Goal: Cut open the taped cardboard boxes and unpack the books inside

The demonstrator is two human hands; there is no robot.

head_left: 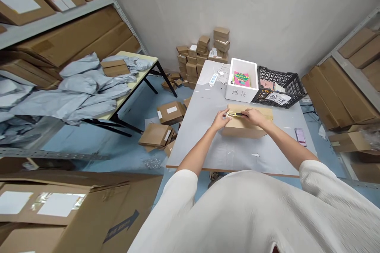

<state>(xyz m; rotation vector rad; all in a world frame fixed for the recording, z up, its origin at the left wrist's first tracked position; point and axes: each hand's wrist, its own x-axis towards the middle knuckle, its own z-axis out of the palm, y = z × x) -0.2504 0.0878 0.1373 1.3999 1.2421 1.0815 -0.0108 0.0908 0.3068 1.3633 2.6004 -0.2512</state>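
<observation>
A long brown cardboard box (pixel 245 129) lies on the grey-topped table in front of me. My right hand (pixel 255 117) is closed around a utility knife (pixel 236 114), black with some yellow, whose front end points left along the top of the box. At the box's left end, my left hand (pixel 221 120) grips the edge and corner, fingers close to the knife's tip. Whether the blade is in the cardboard is too small to tell.
Behind the box stand a white foam bin (pixel 242 94) and a black plastic crate (pixel 279 87). A phone (pixel 300 137) lies at the table's right; a power strip (pixel 213 80) sits at back left. Cartons (pixel 157 134) cover floor on the left.
</observation>
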